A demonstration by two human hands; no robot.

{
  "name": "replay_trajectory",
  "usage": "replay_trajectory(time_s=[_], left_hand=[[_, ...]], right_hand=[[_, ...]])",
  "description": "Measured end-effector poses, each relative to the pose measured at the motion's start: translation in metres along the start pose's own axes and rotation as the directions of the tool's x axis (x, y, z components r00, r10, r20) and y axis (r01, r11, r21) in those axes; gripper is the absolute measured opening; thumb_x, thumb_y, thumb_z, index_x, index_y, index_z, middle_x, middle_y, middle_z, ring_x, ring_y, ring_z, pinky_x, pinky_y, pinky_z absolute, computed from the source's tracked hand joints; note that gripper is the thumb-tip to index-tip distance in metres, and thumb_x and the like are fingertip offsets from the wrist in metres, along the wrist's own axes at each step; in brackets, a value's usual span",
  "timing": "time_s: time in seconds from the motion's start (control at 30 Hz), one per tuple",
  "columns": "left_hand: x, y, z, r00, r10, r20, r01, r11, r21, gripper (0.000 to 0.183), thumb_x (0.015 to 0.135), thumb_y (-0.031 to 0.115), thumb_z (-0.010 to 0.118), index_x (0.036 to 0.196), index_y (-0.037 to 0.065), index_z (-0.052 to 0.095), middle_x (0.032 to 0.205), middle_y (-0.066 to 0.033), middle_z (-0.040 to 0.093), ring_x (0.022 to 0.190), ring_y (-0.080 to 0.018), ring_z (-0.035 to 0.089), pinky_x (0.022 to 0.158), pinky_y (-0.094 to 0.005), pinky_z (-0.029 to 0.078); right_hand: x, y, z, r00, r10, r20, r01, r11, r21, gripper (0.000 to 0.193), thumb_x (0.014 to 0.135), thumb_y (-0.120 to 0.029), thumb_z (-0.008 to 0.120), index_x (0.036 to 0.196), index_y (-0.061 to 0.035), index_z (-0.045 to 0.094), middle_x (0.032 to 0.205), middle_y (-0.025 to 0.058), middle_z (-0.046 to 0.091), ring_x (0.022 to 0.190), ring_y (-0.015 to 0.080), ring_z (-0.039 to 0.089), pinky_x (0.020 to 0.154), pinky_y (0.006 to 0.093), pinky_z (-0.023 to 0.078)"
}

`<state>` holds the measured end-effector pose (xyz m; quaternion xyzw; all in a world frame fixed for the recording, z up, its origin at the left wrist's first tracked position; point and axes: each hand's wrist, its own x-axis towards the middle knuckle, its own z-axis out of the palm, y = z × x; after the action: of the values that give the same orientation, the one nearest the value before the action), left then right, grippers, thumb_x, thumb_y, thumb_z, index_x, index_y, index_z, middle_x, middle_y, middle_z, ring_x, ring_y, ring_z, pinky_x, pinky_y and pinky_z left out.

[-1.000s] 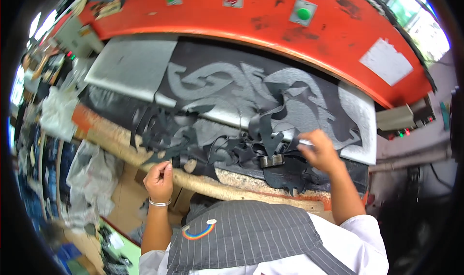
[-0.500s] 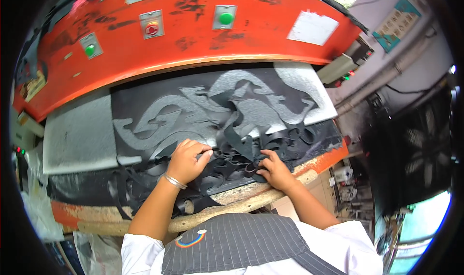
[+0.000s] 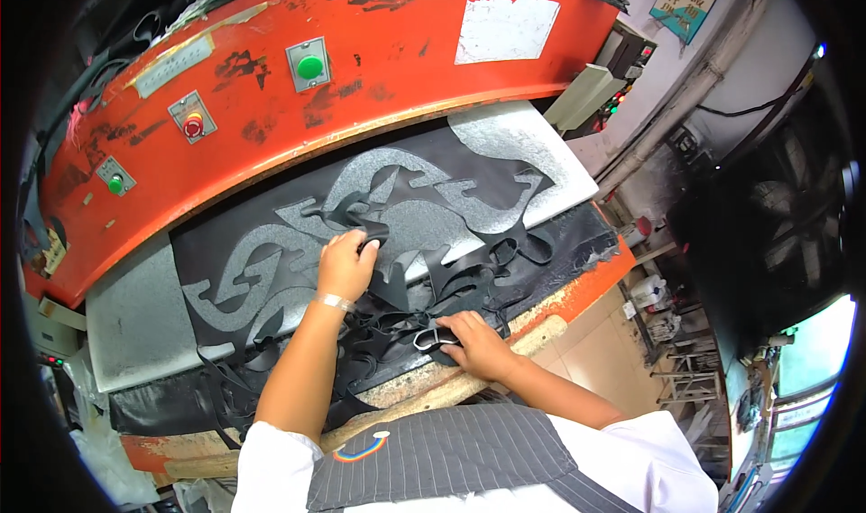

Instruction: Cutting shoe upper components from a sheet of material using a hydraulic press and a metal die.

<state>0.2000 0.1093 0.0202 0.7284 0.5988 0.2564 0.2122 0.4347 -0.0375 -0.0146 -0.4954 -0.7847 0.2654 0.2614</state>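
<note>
My left hand is closed on a dark strip of cut sheet scrap, raised over the grey-and-black cutting bed. Lower and to the right, my right hand curls its fingers at a looped, pale-edged dark piece in the scrap heap near the front edge. Whether that loop is the same sheet material I cannot tell. The tangled black offcuts lie along the front of the bed. Behind them a black sheet with large curved cut-outs covers the pale grey board.
A red machine beam spans the back, with two green buttons and a red one. A worn wooden rail runs along the near edge. At the right stand a control box and a large black fan.
My left hand has risen and moved farther back over the bed with a dark strip. My right hand is at the pale-edged loop. The whole view has turned toward the right.
</note>
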Motion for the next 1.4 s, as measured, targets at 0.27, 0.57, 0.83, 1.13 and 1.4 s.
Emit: replay_trajectory(time_s=[0.27,0.57,0.83,1.13,1.4], left_hand=[[-0.147,0.009,-0.046,0.933,-0.276,0.23,0.354,0.593,-0.723,0.015,0.092,0.015,0.058,0.095,0.001,0.062,0.085,-0.0046,0.066,0.077,-0.0116,0.06,0.072,-0.0264,0.048],[-0.301,0.041,-0.046,0.792,-0.599,-0.12,0.111,0.334,-0.936,0.014,0.087,0.005,0.064,0.098,-0.001,0.06,0.089,-0.0084,0.068,0.079,-0.0144,0.064,0.078,-0.0281,0.05],[-0.474,0.042,-0.018,-0.013,-0.906,-0.422,-0.49,0.374,-0.788,0.019,0.095,0.029,0.055,0.095,0.011,0.052,0.089,-0.0074,0.064,0.081,-0.018,0.059,0.068,-0.0305,0.045],[-0.545,0.074,0.217,-0.676,-0.706,0.21,-0.388,0.099,-0.916,0.022,0.088,0.035,0.063,0.1,0.017,0.063,0.086,-0.0005,0.06,0.072,-0.0153,0.054,0.059,-0.0296,0.038],[-0.745,0.152,0.213,-0.951,-0.16,0.266,-0.301,0.263,-0.917,0.054,0.09,0.049,0.056,0.116,0.003,0.063,0.109,-0.0146,0.064,0.093,-0.0259,0.055,0.08,-0.0393,0.043]], right_hand=[[0.008,-0.01,-0.013,0.94,-0.009,0.341,0.025,0.999,-0.043,0.05,0.082,-0.018,0.068,0.125,0.0008,0.052,0.111,0.0182,0.053,0.107,0.0349,0.051,0.091,0.0409,0.045],[0.021,-0.003,-0.066,0.78,-0.022,0.625,0.137,0.981,-0.137,0.044,0.083,-0.023,0.068,0.119,-0.0021,0.055,0.11,0.0194,0.056,0.105,0.0366,0.057,0.089,0.0424,0.047],[0.054,-0.04,-0.035,0.522,-0.347,0.779,0.343,0.922,0.181,0.045,0.078,-0.024,0.073,0.114,-0.0024,0.058,0.101,0.0169,0.058,0.086,0.0346,0.062,0.073,0.0398,0.052],[0.093,0.0,-0.045,0.421,-0.571,0.705,0.674,0.717,0.178,0.038,0.064,0.007,0.056,0.101,-0.0022,0.063,0.098,0.0177,0.059,0.093,0.0381,0.06,0.083,0.0396,0.049],[0.128,0.008,-0.057,0.332,-0.607,0.723,0.772,0.615,0.162,0.045,0.061,0.015,0.05,0.099,-0.0014,0.065,0.104,0.0197,0.059,0.098,0.0379,0.059,0.086,0.0364,0.048]])
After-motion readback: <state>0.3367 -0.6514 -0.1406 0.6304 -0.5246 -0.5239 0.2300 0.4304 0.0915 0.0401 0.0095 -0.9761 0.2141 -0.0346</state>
